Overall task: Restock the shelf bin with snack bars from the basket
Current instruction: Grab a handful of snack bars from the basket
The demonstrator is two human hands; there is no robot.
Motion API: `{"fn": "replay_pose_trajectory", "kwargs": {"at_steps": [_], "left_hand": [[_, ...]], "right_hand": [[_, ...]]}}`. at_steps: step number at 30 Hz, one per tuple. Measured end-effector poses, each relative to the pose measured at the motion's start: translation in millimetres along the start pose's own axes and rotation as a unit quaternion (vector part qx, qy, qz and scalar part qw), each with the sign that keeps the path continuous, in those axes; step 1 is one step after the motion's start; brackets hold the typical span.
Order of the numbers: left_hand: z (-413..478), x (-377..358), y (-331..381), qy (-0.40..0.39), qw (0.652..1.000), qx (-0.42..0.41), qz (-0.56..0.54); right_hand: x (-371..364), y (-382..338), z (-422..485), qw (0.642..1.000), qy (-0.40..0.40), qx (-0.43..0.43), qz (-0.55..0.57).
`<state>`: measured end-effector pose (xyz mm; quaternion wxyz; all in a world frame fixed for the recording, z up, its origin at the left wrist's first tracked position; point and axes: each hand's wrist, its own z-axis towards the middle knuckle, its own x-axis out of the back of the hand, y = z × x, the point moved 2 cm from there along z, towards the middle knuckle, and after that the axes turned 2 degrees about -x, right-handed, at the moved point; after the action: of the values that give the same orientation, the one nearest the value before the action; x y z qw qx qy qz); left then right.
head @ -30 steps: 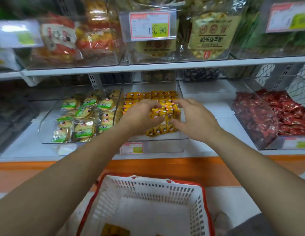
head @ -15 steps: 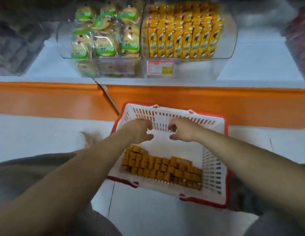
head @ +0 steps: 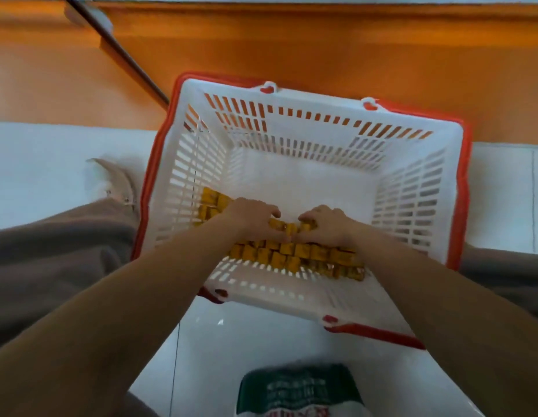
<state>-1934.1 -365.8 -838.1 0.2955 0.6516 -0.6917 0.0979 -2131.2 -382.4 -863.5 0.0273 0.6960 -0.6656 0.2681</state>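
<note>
White tile floor [head: 51, 164], with an orange shelf base [head: 321, 49] across the far side. Brown trouser legs [head: 51, 257] at the left and right edges. White, red-rimmed basket [head: 454, 152] on the floor, just near of the base. Green-white bag [head: 297, 389] at the near edge. Shoe [head: 117, 182] just left of the basket. Forearms cover part of the basket's near wall. Yellow-orange bars [head: 291, 254] packed in rows along the basket's near side. Left hand [head: 249, 218] and right hand [head: 327, 224] side by side on the rows, fingers curled down, gripping bars. Half a second ago both hands hovered empty above, with the shelf bins in view. Now the bins are out of frame.
</note>
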Motion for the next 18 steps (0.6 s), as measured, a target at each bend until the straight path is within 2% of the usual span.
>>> {"fn": "replay_pose_trajectory", "kwargs": {"at_steps": [7,11,13,15,18], "left_hand": [[11,-6,1,0.002,0.996,-0.027,-0.083],[14,-4,-7,0.060,0.975,-0.018,-0.211],[13,-2,-7,0.105,0.961,-0.012,-0.255],[12,-1,-2,0.137,0.957,-0.006,-0.256],[15,-1,7,0.118,0.959,-0.022,-0.257]], "right_hand": [[11,12,6,1.000,0.005,0.020,-0.009],[17,17,7,0.999,0.001,-0.027,-0.029],[17,21,7,0.998,0.038,-0.037,-0.037],[14,25,6,0.995,0.086,-0.028,0.036],[6,25,6,0.983,0.126,-0.013,0.135]]}}
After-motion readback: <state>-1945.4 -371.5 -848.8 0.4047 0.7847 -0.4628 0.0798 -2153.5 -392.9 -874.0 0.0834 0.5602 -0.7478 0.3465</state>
